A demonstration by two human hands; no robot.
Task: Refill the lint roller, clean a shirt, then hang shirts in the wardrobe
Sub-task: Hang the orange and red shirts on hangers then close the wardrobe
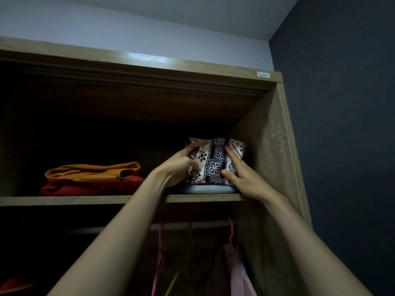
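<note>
Head view: the left hand (177, 165) and right hand (241, 178) clasp a folded patterned shirt (213, 161) from either side. It sits at the right end of the wardrobe's top shelf (85, 199), atop a dark garment (209, 189). Pulling it out could drag that garment off the edge, or let the folds spill open.

The single head view looks forward and upward, close to the wardrobe (275, 133), its top shelf (85, 199) near centre.
</note>
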